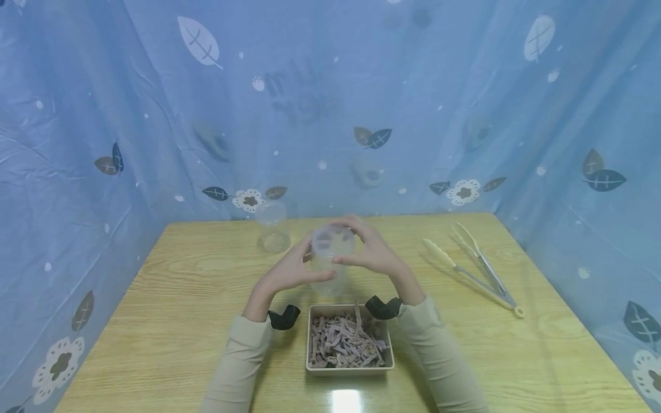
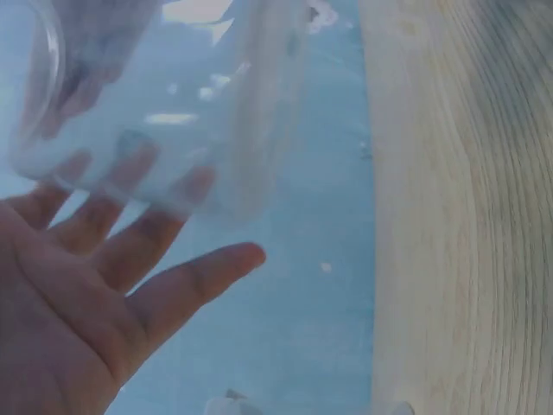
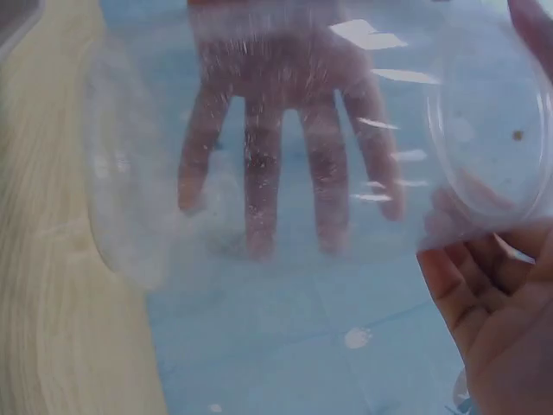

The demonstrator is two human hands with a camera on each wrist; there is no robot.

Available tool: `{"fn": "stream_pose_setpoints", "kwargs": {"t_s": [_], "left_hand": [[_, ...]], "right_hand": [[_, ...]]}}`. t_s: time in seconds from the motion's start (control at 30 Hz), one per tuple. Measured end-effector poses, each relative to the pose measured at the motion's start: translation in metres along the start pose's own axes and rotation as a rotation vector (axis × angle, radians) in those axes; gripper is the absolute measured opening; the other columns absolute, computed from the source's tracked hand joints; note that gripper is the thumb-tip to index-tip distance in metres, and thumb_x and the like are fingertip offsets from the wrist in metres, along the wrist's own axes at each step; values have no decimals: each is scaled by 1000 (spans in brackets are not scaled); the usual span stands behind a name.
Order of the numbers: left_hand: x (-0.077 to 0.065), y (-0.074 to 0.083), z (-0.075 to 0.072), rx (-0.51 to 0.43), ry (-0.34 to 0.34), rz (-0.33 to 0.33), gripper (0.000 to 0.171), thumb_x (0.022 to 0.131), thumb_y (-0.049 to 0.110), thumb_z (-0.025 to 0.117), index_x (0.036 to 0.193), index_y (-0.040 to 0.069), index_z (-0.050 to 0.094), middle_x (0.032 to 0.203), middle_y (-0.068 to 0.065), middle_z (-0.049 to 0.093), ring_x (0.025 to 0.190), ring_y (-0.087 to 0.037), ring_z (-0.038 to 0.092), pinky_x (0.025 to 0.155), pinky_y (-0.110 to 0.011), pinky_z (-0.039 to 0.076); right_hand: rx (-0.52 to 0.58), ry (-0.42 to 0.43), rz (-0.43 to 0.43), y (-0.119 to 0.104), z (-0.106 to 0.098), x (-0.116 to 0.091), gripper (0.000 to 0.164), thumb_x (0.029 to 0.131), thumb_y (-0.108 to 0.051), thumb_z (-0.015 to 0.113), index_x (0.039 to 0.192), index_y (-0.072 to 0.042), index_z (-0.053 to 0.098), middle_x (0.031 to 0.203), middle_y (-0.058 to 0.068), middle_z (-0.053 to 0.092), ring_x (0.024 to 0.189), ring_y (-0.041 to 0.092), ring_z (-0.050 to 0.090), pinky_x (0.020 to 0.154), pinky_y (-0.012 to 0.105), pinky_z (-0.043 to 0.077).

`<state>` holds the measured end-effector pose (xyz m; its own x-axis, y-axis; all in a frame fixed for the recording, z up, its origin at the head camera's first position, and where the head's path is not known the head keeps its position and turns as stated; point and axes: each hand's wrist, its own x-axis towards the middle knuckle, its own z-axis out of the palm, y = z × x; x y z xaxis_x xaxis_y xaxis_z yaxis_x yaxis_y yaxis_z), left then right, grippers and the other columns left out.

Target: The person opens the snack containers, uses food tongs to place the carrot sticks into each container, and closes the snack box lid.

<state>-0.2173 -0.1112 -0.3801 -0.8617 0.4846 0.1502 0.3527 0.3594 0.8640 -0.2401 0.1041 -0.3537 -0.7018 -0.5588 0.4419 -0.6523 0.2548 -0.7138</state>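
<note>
A clear plastic jar [image 1: 328,261] is between my two hands above the middle of the table, its round top end toward the head camera. My right hand [image 1: 374,252] grips it near that top; in the right wrist view, fingers and thumb curl round the ringed end of the jar. On the other side is my left hand [image 1: 289,271], its fingers spread and straight along the jar wall in the left wrist view. Through the transparent wall, the right wrist view shows those straight fingers. No contents stand out inside, apart from a small brown speck at the ringed end.
Below the hands, a rectangular tray [image 1: 308,344] holds a heap of brownish dried strips [image 1: 343,342]. Another clear jar [image 1: 273,229] stands at the back left. Tongs [image 1: 482,272] with pale tips lie at the right. Blue patterned curtains [image 1: 320,115] enclose the wooden table [image 1: 196,298].
</note>
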Motion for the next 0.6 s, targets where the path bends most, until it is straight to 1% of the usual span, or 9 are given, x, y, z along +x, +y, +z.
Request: {"fn": "stream_pose_setpoints", "kwargs": {"t_s": [0.03,0.1,0.13,0.27,0.33,0.4,0.47,0.53,0.6], "left_hand": [[0,0,1,3,20,-33,100,69,49,77,147,30,17,151,-4,25,134,-30,32,106,-54,32],[0,1,4,-2,57,-73,104,66,49,79,147,31,17,152,-3,22,135,-31,30,105,-57,31],[1,2,5,-6,71,-73,105,64,49,80,147,32,17,152,-2,22,135,-31,30,105,-58,30],[5,6,11,-22,130,0,96,64,47,81,141,42,25,143,5,39,131,-23,37,102,-59,33],[6,8,13,1,170,16,92,64,51,80,139,44,27,140,8,43,129,-19,40,101,-58,34],[7,9,14,30,197,18,88,64,55,78,136,45,30,136,11,46,125,-17,44,99,-56,38],[6,10,15,46,200,30,86,64,56,77,136,43,32,132,14,49,120,-15,48,97,-53,42],[5,10,15,48,192,57,84,64,55,77,136,43,34,127,16,52,116,-13,52,95,-49,45],[4,10,15,44,179,89,83,65,53,78,135,42,36,123,14,56,111,-13,55,92,-46,47]], "right_hand": [[-4,21,19,-1,0,0,69,71,-18,80,132,-14,48,126,2,52,113,18,47,100,44,39],[-18,68,49,-3,-1,0,71,70,-15,80,133,-12,47,127,4,51,114,21,47,99,43,39],[-26,88,58,-4,-2,0,73,69,-15,80,133,-11,46,128,5,51,114,22,47,99,43,40],[-54,136,77,-9,-3,0,74,69,-17,81,134,-11,45,127,7,51,114,23,47,97,42,41],[-70,141,86,-14,-3,0,74,70,-21,81,134,-13,46,126,4,51,113,20,47,96,40,41],[-82,140,91,-17,-3,0,72,71,-26,80,134,-16,47,124,2,51,110,18,48,95,39,42],[-87,136,85,-19,-4,-1,70,72,-28,79,133,-17,48,121,0,52,108,17,48,94,40,43],[-87,131,66,-19,-5,-2,68,71,-30,80,131,-16,51,118,-1,53,105,16,49,93,41,43],[-78,125,44,-18,-6,-3,68,69,-31,81,129,-16,53,116,-1,53,105,16,49,92,42,43]]}}
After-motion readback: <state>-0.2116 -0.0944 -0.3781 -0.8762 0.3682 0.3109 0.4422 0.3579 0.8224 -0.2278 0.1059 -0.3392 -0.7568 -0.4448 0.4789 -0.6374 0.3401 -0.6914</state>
